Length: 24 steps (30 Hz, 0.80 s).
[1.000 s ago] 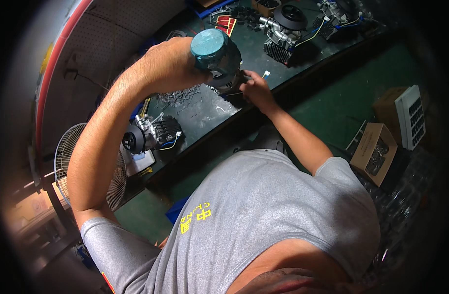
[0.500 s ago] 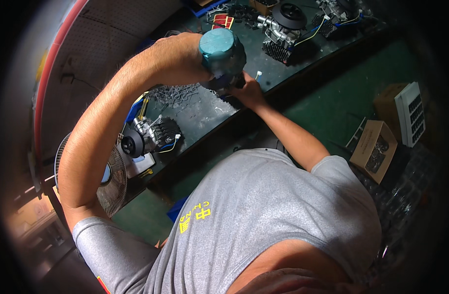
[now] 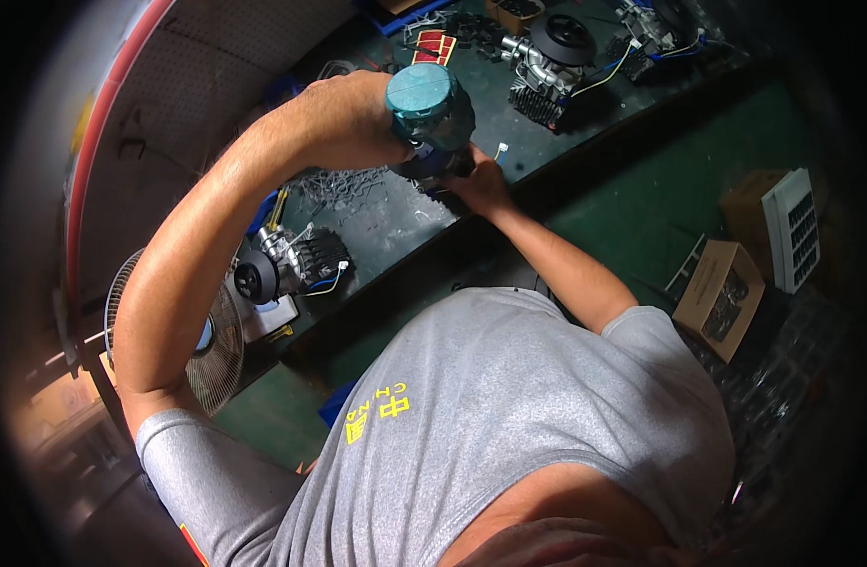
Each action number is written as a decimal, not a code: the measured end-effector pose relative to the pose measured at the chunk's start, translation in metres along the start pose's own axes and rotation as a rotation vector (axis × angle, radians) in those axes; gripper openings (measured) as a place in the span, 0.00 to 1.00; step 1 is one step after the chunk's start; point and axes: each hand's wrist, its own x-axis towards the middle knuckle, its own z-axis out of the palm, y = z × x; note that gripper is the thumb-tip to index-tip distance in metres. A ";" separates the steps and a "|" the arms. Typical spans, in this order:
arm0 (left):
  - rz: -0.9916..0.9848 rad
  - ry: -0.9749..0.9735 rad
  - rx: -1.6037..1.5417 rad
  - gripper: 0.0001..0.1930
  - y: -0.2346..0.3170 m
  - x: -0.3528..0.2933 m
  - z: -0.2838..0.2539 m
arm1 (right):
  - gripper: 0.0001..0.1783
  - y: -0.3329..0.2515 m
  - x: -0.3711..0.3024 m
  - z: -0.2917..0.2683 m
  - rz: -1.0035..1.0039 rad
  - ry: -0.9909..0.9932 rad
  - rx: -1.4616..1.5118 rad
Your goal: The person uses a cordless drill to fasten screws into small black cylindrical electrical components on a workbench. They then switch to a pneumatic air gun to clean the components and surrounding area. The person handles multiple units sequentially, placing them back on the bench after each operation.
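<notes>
My left hand (image 3: 372, 118) is closed around a teal and dark cordless power driver (image 3: 422, 90), held upright with its teal end toward me. The tool covers most of those fingers. Just right of it and lower, my right hand (image 3: 484, 184) has its fingers bent against a dark part under the driver. What that part is stays hidden by the tool and the shadow. Beside the right fingers, a small white connector (image 3: 502, 147) on thin wires sticks out over the bench. The driver's working end is out of sight.
On the dark green bench (image 3: 410, 213) stand motor-like metal units with black wheels and fins, one at left (image 3: 292, 263) and others at back right (image 3: 552, 66). Grey small parts (image 3: 344, 187) lie in a heap. A fan (image 3: 216, 350) stands left; an open carton (image 3: 722, 293) is at right.
</notes>
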 end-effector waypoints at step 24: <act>0.241 0.990 -0.697 0.23 -0.023 -0.153 0.090 | 0.11 -0.091 -0.033 -0.067 0.415 -0.084 0.926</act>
